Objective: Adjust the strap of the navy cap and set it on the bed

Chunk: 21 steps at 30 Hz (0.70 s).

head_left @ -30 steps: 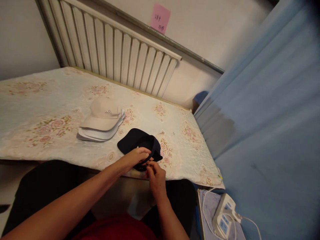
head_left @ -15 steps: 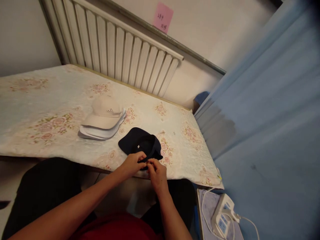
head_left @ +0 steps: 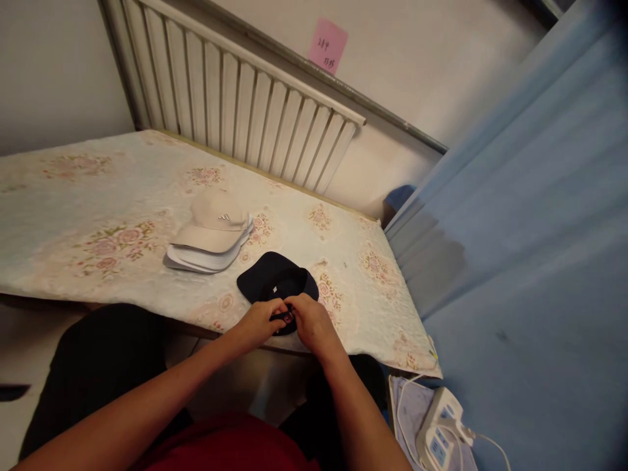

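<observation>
A dark navy baseball cap (head_left: pixel 267 275) lies upturned near the front edge of the bed, its brim to the left and its inside partly showing. My left hand (head_left: pixel 265 318) pinches the cap's back strap, close to its small buckle. On the other side of the buckle, my right hand (head_left: pixel 313 322) has its fingers closed on the same strap. The fingertips of both hands nearly meet and hide part of the strap. Left of the navy cap sits a stack of caps, a beige cap (head_left: pixel 216 222) on top and white and grey brims beneath.
The bed has a pale floral cover (head_left: pixel 122 190). Behind it stand a white radiator (head_left: pixel 245 98) and a wall with a pink note (head_left: pixel 328 46). A blue curtain (head_left: pixel 515 261) hangs at the right. A white power strip (head_left: pixel 439 428) with cables lies at lower right.
My right hand has turned and shifted its fingers up over the strap, nearer the left hand. The buckle now shows between the hands. The view has shifted slightly.
</observation>
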Tool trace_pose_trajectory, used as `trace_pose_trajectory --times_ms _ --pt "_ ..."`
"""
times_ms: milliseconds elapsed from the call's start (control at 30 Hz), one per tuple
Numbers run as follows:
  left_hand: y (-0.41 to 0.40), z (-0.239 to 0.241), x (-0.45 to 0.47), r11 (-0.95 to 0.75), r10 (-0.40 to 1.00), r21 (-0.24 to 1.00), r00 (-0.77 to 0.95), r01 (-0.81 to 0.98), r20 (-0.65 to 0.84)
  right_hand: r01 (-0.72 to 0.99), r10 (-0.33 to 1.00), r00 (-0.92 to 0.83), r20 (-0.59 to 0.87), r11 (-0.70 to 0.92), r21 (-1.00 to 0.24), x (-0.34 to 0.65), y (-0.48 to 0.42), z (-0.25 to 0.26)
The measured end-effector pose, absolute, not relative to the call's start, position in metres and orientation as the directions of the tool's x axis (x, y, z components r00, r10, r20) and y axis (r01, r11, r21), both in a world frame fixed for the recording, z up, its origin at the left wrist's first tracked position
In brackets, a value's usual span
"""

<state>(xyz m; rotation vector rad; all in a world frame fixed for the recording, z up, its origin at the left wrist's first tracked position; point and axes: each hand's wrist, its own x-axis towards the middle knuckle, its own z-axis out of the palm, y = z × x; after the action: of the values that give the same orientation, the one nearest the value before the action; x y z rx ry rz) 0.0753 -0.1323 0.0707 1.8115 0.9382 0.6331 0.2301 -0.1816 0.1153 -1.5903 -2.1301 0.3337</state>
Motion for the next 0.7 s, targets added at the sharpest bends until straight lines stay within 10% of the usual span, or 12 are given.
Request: trace_pose_trajectory --times_ms 300,500,700 --pt "-0.136 0.073 0.065 -0.174 0.822 0.929 0.568 0.326 -0.045 0.769 0.941 0.031 0.336 0.192 -0.609 0.264 -0.18 0.114" --pt "-0.137 0.073 0.066 -0.215 0.834 0.916 0.552 0.34 -0.009 0.363 0.936 0.332 0.114 -0.015 -0.932 0.269 -0.184 0.117" --pt "-0.144 0.084 0.066 -0.321 0.892 0.762 0.451 0.562 0.044 0.105 0.937 0.343 0.07 0.036 -0.994 0.268 -0.191 0.128"
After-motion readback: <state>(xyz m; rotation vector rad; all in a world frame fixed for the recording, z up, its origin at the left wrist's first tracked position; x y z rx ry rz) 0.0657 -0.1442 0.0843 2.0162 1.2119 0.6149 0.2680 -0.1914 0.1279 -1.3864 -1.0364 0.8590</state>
